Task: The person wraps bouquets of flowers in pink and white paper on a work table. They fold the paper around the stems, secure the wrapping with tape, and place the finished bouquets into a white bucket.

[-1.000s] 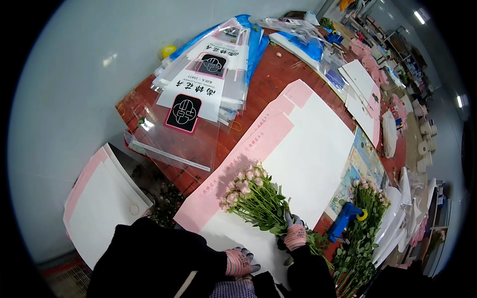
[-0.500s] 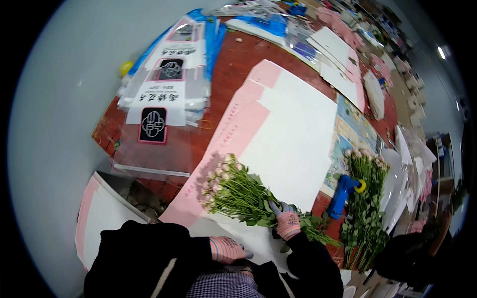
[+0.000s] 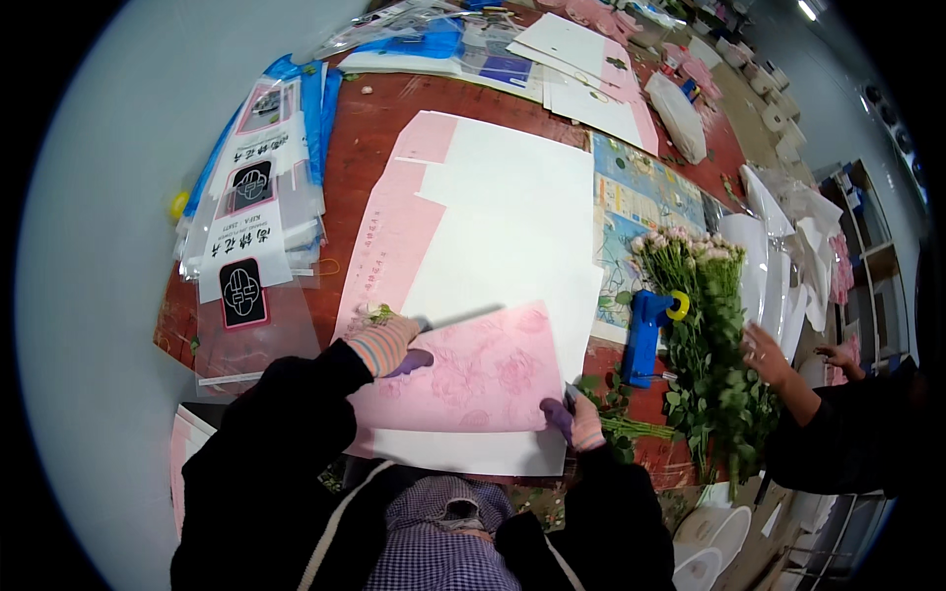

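Observation:
A sheet of wrapping paper (image 3: 473, 379), pink and rose-patterned on this face, is folded up over the rose bunch. A few blooms of the roses (image 3: 374, 313) show past its upper left edge, and leafy stems (image 3: 631, 428) stick out at the right; the rest is hidden. My left hand (image 3: 389, 347), in a striped glove with a purple thumb, grips the upper left edge of the fold. At the right edge, my right hand (image 3: 574, 417) pinches the paper between thumb and fingers. More white and pink sheets (image 3: 512, 236) lie flat beneath.
A blue tape dispenser (image 3: 645, 335) stands beside a second rose bunch (image 3: 700, 335) on the right. Another person's hand (image 3: 774, 360) reaches to that bunch. Printed clear sleeves (image 3: 251, 227) lie at left on the red table (image 3: 374, 128). White buckets (image 3: 714, 532) stand below right.
My right hand has let go of the stems and now holds the paper. The near part of the sheet has been folded over the roses. Another person's hands have come in at right.

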`<state>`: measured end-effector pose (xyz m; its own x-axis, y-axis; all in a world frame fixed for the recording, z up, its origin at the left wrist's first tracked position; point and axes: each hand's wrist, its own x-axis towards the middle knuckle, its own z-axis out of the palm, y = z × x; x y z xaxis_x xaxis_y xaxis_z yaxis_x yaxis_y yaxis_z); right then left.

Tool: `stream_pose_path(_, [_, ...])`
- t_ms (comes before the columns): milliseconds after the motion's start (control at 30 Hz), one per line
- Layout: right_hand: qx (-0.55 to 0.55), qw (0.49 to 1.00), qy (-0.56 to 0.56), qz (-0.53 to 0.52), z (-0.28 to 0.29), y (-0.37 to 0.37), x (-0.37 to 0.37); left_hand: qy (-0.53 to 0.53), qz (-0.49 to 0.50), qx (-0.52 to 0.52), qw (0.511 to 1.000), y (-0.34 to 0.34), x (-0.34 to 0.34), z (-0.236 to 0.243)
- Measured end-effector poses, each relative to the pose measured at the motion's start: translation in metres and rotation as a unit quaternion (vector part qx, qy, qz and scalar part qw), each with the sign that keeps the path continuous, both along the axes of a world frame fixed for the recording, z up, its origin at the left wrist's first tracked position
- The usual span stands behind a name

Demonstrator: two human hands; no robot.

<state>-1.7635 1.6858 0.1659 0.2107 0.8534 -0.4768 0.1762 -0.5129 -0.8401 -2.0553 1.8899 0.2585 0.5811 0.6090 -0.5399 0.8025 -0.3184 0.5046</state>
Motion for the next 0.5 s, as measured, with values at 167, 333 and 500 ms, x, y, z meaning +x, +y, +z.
stream_pose_path(167, [-0.077, 0.981, -0.181, -0.005, -0.042, 0.031, 0.014, -0.062, -0.219, 0.457, 0.860, -0.050, 0.065, -0.053])
stream_pose_path(333, [-0.060, 0.970, -0.234, -0.034, -0.012, 0.035, 0.009, -0.026, -0.259, 0.320, 0.911, -0.112, 0.115, -0.067])
stream_pose_path(500, [0.118, 0.868, -0.413, 0.250, 0.048, 0.014, -0.027, 0.009, -0.203, 0.238, 0.950, -0.106, 0.130, -0.092])
